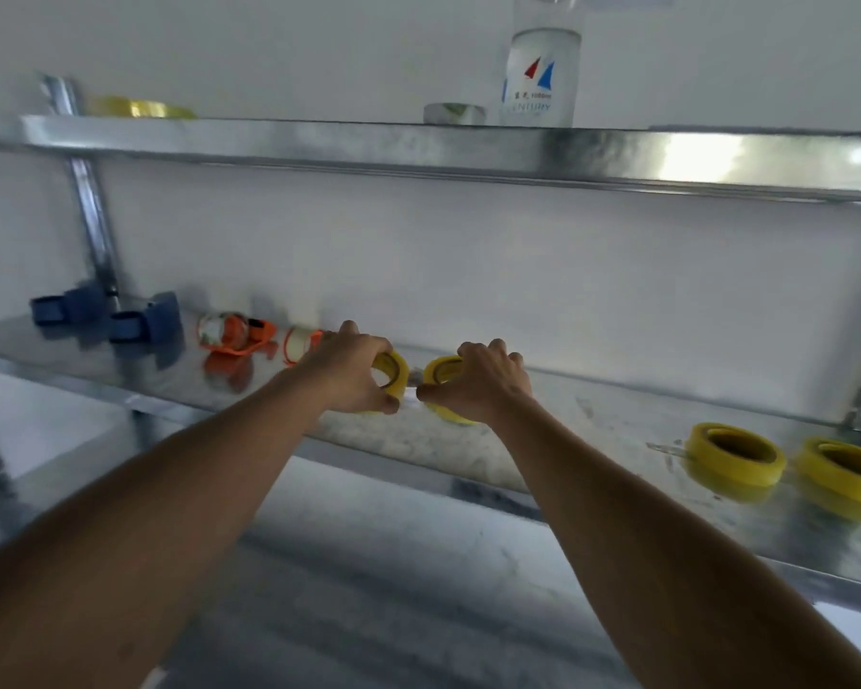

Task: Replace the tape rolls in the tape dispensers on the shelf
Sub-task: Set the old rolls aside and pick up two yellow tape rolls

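My left hand grips a yellow tape roll held upright above the metal shelf. Right beside it, my right hand grips a second yellow tape roll, also on edge. The two rolls are close together and a short clear strip of tape spans between my thumbs. Two more yellow rolls lie flat at the shelf's right end. An orange dispenser with a roll and another orange-rimmed one sit left of my hands. Two blue dispensers stand further left.
An upper shelf runs overhead, carrying a clear bottle, a small clear roll and a yellow roll. A metal upright stands at the left. A white wall backs the shelf.
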